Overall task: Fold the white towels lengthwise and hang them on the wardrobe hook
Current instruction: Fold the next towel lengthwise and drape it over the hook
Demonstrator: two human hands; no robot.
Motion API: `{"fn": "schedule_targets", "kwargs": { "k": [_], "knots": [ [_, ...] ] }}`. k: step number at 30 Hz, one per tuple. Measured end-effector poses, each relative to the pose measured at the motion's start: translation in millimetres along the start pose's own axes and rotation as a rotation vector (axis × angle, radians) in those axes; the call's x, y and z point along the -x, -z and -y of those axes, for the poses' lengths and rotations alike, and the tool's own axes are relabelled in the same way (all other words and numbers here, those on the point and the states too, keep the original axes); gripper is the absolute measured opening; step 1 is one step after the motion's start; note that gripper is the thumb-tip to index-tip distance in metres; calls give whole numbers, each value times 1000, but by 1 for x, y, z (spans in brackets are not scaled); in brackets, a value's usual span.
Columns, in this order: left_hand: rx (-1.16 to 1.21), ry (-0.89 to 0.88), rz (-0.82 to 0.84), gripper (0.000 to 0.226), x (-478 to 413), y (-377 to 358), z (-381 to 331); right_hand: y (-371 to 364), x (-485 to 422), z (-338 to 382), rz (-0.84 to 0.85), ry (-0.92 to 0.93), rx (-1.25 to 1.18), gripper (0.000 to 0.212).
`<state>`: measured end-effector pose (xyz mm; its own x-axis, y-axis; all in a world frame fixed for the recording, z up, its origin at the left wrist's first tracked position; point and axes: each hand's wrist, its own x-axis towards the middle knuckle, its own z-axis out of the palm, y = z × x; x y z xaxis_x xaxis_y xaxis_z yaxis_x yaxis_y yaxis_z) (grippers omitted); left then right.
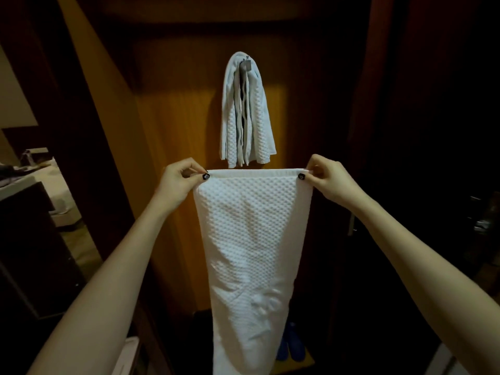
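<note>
Towel spread flat below the hook, long end hanging down. Hung towels draped bunched over the hook. Left hand pinches the spread towel's top left corner, right hand top right. Hook mostly covered.

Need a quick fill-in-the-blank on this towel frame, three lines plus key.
The left hand and right hand each pinch a top ____ of the held towel.
The hung towels drape over the hook, ____ the held towel.
The shoes low behind the held towel are ____.
Missing: corner; above; blue.
</note>
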<state>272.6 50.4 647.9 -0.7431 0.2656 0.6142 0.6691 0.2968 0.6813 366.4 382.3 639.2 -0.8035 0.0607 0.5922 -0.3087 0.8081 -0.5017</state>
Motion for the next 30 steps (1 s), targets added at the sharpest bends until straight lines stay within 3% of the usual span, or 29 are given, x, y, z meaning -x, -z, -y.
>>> {"fn": "schedule_targets", "kwargs": {
  "k": [3, 7, 10, 14, 20, 23, 26, 30],
  "knots": [
    [-66, -26, 50, 28, -4, 3, -3, 1, -8, 6, -91, 34, 10, 12],
    [-111, -67, 303, 36, -10, 8, -18, 6, -17, 4, -123, 28, 3, 6],
    [-101, -11, 395, 34, -6, 2, -25, 9, -20, -3, -143, -13, -27, 25],
    [-109, 118, 327, 32, 6, -15, -14, 6, -6, -12, -155, -42, 33, 3],
    [-145, 246, 371, 27, 16, -42, 4, -8, 18, -28, -17, -126, 235, 12],
    [-113, 326, 279, 28, 24, -64, 12, -17, 25, -34, 13, -203, 146, 8],
    [0, 367, 186, 27, 30, -87, 12, -25, 34, -30, 61, -217, 37, 31],
    [204, 340, 165, 26, 29, -104, -1, -26, 39, -15, 48, -212, -83, 29]
  ]
}}
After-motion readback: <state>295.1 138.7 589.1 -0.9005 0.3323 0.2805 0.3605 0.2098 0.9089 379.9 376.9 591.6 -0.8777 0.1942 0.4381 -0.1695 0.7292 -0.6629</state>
